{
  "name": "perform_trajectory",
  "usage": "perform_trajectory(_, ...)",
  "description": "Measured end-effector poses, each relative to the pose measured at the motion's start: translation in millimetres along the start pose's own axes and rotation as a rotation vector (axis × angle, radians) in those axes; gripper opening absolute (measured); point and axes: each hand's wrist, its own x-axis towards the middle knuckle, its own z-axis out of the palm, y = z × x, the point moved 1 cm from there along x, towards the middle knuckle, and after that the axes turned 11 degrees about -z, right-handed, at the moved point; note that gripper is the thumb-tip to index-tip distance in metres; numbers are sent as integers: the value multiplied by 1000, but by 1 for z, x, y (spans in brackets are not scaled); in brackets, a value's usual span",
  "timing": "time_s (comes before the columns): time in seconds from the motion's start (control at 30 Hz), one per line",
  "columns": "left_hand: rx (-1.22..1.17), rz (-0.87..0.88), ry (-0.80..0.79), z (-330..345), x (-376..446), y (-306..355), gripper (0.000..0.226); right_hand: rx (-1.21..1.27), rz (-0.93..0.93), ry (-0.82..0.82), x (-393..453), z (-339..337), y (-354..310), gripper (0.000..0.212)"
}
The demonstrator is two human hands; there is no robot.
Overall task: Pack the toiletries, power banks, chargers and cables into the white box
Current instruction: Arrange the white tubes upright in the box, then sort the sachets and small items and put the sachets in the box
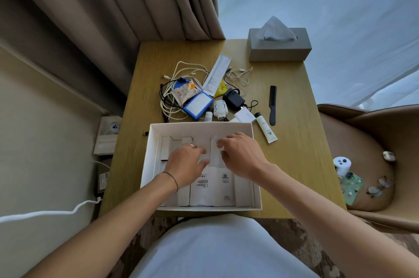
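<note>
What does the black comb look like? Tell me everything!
The black comb looks like plain plastic, long and narrow, with fine teeth along its far half and a smooth handle nearer the person. It lies flat on the wooden table, right of the pile, beside a white tube. Nothing touches it.

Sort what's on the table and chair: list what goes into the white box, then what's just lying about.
For the job: white box, white cables, black charger, white charger, blue-edged power bank, white tube, long sachet.

Lying about: tissue box, glasses, phone on the chair. The black comb could go either way.
</note>
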Motion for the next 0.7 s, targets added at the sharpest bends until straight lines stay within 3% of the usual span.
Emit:
perform_trajectory(0.2, -202, 16, 250, -55, 7, 15, 23, 118, 6, 106, 31, -28, 4, 25)
perform_trajectory(0.33, -271, 24, 322, -82, 27, 16, 22, 132, 42, 123, 57, -42, 12, 26)
perform_trajectory(0.7, -210, -58, 210, -103, 112, -20, 24, 195, 275, 69, 137, -45, 58, 29)
